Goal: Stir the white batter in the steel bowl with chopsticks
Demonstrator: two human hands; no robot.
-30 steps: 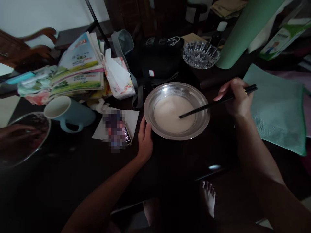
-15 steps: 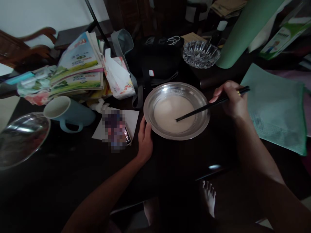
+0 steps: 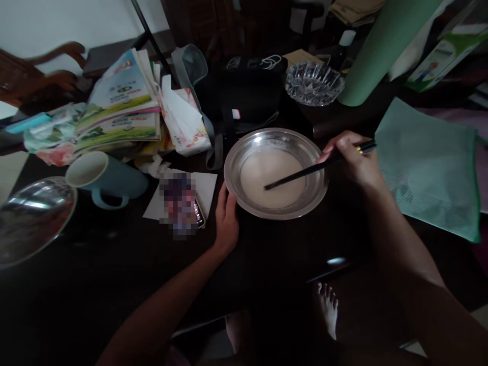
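A round metal bowl (image 3: pixel 317 199) with a wide rim stands on the dark table, holding a pale, milky liquid (image 3: pixel 278 168). At its left rim is my left hand (image 3: pixel 227 223), steadying the bowl; its fingertips are partly hidden by the rim. My right hand (image 3: pixel 354 155) grips black chopsticks (image 3: pixel 301 175) with gold bands from the bowl's right side. They slant down to the left, and their tips dip into the liquid near the bowl's middle.
Left of the bowl lie a phone (image 3: pixel 200 216) on white paper, a light blue mug (image 3: pixel 122 178) and a shiny metal dish (image 3: pixel 38 218). Behind are magazines (image 3: pixel 118 107), a tissue pack (image 3: pixel 186 127) and a glass bowl (image 3: pixel 314 84). A green mesh pouch (image 3: pixel 427 173) lies right.
My right hand has moved left, and the chopstick tips have shifted left through the liquid. My left hand stays at the bowl's rim.
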